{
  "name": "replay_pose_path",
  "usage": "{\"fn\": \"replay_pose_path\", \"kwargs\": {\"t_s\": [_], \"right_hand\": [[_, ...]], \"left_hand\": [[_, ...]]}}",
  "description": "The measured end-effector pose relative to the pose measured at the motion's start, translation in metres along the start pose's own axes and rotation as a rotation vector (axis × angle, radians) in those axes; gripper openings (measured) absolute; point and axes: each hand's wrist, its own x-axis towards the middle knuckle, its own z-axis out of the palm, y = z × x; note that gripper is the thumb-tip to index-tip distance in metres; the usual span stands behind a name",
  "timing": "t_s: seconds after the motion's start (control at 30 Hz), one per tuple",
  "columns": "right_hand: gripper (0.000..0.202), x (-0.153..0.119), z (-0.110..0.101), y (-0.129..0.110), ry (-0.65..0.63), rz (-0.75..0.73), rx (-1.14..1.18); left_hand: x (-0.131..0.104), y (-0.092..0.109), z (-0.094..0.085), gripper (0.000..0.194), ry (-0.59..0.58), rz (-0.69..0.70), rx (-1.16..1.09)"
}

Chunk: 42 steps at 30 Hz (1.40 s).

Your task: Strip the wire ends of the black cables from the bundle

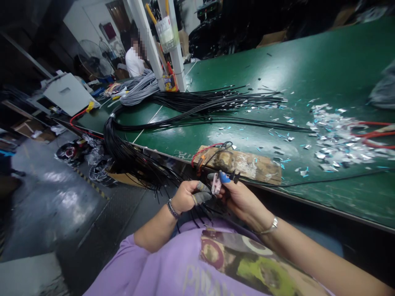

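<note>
My right hand (pixel 236 195), with a blue cover on the thumb, is closed around a small pale pink piece with dark holes (pixel 216 184). Dark pointed ends (pixel 236 176) stick out beyond that thumb. My left hand (pixel 191 195) has grey finger covers and is pinched close against the left side of the piece. Whatever lies between its fingertips is too small to make out. Loose ends of a black cable bundle (pixel 123 152) hang over the table edge just left of my hands, and some dark strands pass below them.
On the green table (pixel 308 70), a worn wooden board (pixel 256 166) with wires lies at the front edge. White and blue scraps (pixel 336 135) are strewn to the right. A grey cable coil (pixel 142 88) sits by a white post (pixel 151 45). Farther back is a person (pixel 134 61).
</note>
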Motion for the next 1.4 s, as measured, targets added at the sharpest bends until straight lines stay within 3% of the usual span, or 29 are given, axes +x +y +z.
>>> {"fn": "replay_pose_path", "kwargs": {"t_s": [0.3,0.43,0.63,0.8,1.0,1.1,1.2,1.33,1.4], "right_hand": [[0.052,0.001,-0.001,0.003,-0.027,-0.007,0.019],[0.052,0.001,-0.006,0.009,-0.088,0.071,0.032],[0.051,-0.007,-0.017,0.012,-0.108,0.088,-0.012],[0.053,-0.018,-0.029,0.014,-0.185,0.071,-0.164],[0.040,-0.029,-0.032,0.008,-0.259,-0.080,-0.489],[0.036,-0.029,-0.031,0.008,-0.270,-0.117,-0.554],[0.032,-0.029,-0.030,0.012,-0.253,-0.148,-0.559],[0.022,-0.033,-0.026,0.016,-0.441,-0.165,-0.706],[0.022,-0.035,-0.025,0.014,-0.429,-0.188,-0.758]], "left_hand": [[0.002,-0.001,0.002,0.047,-0.024,-0.017,0.019],[0.001,-0.002,-0.001,0.048,-0.025,-0.009,0.025],[-0.012,-0.002,-0.002,0.047,-0.025,0.086,0.187],[-0.026,-0.002,0.002,0.039,-0.005,0.186,0.416],[-0.032,-0.010,0.008,0.036,0.064,0.179,0.543],[-0.032,-0.012,0.014,0.035,0.101,0.135,0.465],[-0.031,-0.013,0.021,0.036,0.125,-0.023,0.255],[-0.027,-0.012,0.025,0.043,0.243,-0.232,-0.022],[-0.025,-0.011,0.023,0.046,0.296,-0.273,-0.151]]}}
